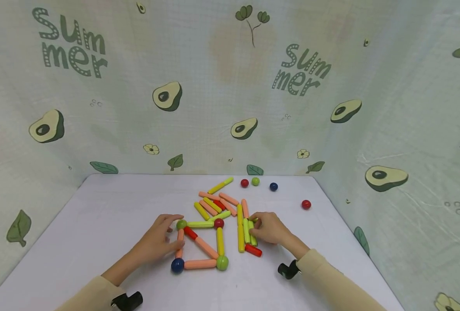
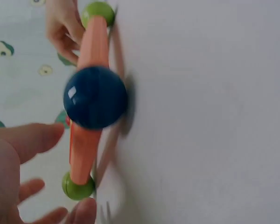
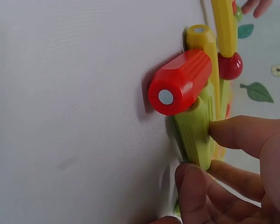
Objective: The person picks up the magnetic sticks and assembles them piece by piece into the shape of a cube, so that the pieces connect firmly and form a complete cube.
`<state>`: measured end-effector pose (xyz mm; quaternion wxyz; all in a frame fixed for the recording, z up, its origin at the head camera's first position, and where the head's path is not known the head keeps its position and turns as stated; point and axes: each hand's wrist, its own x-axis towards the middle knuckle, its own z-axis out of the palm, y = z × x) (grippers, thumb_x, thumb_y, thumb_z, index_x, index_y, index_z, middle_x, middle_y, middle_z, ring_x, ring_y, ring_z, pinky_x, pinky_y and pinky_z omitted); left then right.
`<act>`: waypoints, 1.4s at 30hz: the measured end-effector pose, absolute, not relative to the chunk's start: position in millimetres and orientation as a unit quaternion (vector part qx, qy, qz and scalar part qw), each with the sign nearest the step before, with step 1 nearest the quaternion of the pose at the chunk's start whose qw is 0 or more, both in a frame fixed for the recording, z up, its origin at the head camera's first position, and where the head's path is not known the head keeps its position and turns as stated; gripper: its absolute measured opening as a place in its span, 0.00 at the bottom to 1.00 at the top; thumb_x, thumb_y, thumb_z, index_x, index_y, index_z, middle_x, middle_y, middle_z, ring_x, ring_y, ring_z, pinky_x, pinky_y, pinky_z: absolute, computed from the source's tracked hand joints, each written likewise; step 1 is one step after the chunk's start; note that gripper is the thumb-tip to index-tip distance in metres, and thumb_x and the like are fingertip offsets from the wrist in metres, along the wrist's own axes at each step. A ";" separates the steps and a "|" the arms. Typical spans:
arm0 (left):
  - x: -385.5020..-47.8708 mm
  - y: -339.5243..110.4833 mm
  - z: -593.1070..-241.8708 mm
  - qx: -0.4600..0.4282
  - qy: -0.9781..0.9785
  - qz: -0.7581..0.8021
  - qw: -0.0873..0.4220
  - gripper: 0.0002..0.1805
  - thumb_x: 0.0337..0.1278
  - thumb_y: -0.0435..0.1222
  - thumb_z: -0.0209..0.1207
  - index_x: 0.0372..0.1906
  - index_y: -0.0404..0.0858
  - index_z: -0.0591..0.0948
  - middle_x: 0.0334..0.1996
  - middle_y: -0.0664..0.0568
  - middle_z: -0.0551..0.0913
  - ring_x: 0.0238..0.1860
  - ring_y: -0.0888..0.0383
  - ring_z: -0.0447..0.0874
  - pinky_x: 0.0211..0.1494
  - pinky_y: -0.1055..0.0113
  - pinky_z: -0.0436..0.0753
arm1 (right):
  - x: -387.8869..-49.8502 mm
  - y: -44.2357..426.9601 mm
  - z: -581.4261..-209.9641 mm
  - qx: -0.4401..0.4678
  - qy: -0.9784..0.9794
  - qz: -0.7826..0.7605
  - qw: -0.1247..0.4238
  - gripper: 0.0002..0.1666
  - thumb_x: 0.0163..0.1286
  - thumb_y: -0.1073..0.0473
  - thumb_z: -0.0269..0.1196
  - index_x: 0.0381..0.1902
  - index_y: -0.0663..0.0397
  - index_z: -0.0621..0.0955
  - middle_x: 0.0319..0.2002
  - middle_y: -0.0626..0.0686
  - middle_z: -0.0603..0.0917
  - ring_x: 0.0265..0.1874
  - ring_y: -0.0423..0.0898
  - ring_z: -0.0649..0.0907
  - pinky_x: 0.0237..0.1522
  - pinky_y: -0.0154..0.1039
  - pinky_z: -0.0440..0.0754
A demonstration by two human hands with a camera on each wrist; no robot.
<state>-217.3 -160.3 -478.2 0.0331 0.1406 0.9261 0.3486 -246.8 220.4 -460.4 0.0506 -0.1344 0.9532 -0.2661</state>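
A square frame of magnetic rods and balls lies on the table, with a blue ball (image 1: 177, 265), a red ball (image 1: 218, 223) and two green balls at its corners. A red rod (image 1: 190, 233) and a salmon rod (image 1: 206, 247) form its diagonal. Beside the frame's left side is my left hand (image 1: 158, 239), fingers spread, fingertips by the far green ball (image 2: 78, 185) and thumb near the left salmon rod (image 2: 85, 151). My right hand (image 1: 269, 228) pinches a light green rod (image 3: 193, 133) between thumb and fingers, at the right of a rod group.
Close to my right hand are a short red rod (image 1: 253, 250) and a yellow rod (image 1: 241, 238). Several loose rods, including a salmon one (image 1: 228, 198), lie behind. Balls, among them a dark blue one (image 1: 274, 186), sit toward the back edge, before a printed cloth (image 1: 210, 142).
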 end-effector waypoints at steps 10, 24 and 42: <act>-186.3 -159.1 -471.3 0.054 0.907 0.401 0.121 0.46 0.54 0.44 0.80 0.73 0.35 0.68 0.48 0.52 0.85 0.36 0.59 0.84 0.37 0.62 0.84 | -245.8 217.1 -460.8 -0.122 0.959 -0.250 0.054 0.22 0.67 0.59 0.75 0.58 0.55 0.86 0.28 0.47 0.80 0.24 0.43 0.77 0.27 0.35 0.76; -184.4 -161.8 -467.3 0.094 0.910 0.384 0.128 0.43 0.54 0.43 0.79 0.73 0.35 0.73 0.47 0.54 0.86 0.34 0.60 0.81 0.34 0.64 0.81 | -244.6 218.4 -458.4 -0.120 0.958 -0.250 0.072 0.25 0.66 0.59 0.76 0.60 0.54 0.85 0.31 0.48 0.81 0.25 0.44 0.78 0.29 0.36 0.78; -215.2 -184.4 -473.7 0.143 0.926 0.345 0.060 0.29 0.63 0.35 0.70 0.69 0.43 0.82 0.48 0.52 0.87 0.41 0.58 0.80 0.40 0.60 0.81 | -241.9 222.0 -448.9 -0.107 0.957 -0.247 0.112 0.26 0.65 0.62 0.76 0.61 0.57 0.85 0.29 0.50 0.80 0.22 0.45 0.79 0.29 0.38 0.78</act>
